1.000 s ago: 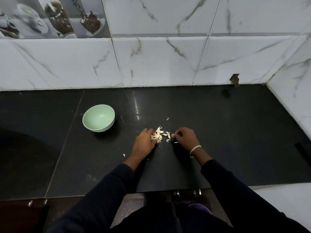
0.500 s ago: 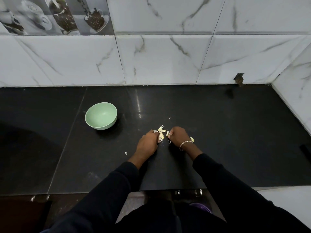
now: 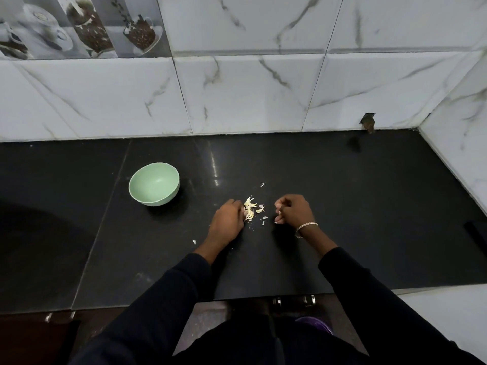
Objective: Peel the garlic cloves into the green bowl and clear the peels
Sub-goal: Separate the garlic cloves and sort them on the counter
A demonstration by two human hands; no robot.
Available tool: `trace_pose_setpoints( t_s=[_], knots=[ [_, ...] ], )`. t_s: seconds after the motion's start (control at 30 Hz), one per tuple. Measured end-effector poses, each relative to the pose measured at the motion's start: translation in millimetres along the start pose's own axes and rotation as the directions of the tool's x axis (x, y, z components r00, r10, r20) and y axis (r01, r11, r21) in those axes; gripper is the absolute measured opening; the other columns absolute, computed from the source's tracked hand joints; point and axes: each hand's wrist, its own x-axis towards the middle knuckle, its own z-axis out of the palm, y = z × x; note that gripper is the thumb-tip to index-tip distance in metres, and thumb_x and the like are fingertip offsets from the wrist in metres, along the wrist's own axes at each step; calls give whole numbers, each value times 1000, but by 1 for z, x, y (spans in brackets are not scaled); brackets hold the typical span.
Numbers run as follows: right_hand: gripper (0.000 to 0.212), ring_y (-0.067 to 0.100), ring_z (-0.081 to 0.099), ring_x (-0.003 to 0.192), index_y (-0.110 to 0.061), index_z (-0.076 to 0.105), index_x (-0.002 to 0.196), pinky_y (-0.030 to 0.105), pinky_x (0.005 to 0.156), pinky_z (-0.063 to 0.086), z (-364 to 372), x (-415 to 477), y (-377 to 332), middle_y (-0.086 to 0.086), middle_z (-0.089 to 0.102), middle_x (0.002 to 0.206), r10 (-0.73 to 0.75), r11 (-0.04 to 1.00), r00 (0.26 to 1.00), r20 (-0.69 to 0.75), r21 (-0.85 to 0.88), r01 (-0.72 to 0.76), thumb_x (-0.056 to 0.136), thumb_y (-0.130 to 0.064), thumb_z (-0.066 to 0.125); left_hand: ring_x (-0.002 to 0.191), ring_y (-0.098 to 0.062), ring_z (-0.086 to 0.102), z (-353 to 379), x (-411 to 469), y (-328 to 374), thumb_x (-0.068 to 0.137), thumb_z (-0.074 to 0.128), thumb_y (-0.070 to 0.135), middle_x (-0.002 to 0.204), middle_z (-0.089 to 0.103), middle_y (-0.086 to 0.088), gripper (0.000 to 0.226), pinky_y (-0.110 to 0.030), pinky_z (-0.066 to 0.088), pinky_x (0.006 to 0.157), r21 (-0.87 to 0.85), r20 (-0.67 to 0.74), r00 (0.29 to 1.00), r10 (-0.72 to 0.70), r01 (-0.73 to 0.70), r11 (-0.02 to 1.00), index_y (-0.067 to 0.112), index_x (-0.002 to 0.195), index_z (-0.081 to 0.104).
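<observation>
Right hand (image 3: 293,210) drawn off peels (image 3: 251,208), grip curled, contents unclear; left hand (image 3: 228,219) grip hidden against them

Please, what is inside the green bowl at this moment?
The green bowl looks empty: only its plain green inside shows, no cloves. Its near rim hides a thin strip of inner wall, which cannot be checked.

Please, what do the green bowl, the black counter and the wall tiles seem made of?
Green bowl: probably plastic or melamine; matte, even pastel colour, no sharp glints. Black counter: polished stone, perhaps granite; it mirrors a light streak and shows slab joints. Wall tiles: likely glossy ceramic with printed marble veins; grout lines show.
</observation>
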Motion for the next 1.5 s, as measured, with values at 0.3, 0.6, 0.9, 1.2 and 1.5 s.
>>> trace_pose_setpoints(
  t_s=[0.3,0.6,0.9,1.2,1.5],
  knots=[
    [8,23,69,80,-15,71,78,37,80,57,-46,-8,33,2,71,78,-6,865,1000,-10,-501,0,84,-11,67,54,-8,67,5,5,37,90,64,4,64,67,8,13,-27,54,60,-386,202,979,-18,97,917,10,79,62],
    [16,30,60,99,-11,75,90,33,82,48,-44,-15,43,8,63,103,-23,804,999,49,-593,47,88,-8,60,79,-19,61,10,8,34,78,52,-2,84,66,1,23,-27,42,69,-215,56,980,-188,196,957,16,75,67],
    [6,12,52,83,-19,65,82,32,79,40,-28,-12,36,-6,51,92,-201,869,979,-43,-469,157,87,-19,70,86,-21,58,-1,7,9,85,66,15,95,55,0,4,-30,43,78,-116,-26,988,-150,146,982,18,88,68],
    [17,26,65,89,-18,72,75,36,80,53,7,-7,2,6,67,93,-175,746,919,353,-561,358,80,-7,60,91,-25,64,26,-11,36,80,77,36,100,67,-2,30,-37,53,78,-6,307,943,132,-137,991,18,97,60],
    [10,26,65,88,-4,67,87,33,76,48,9,-17,11,10,69,92,-161,746,884,439,-532,400,81,-11,70,97,-36,63,38,-16,37,92,56,13,115,58,-13,21,-42,49,79,104,288,940,183,-221,970,5,111,58]
  ],
)
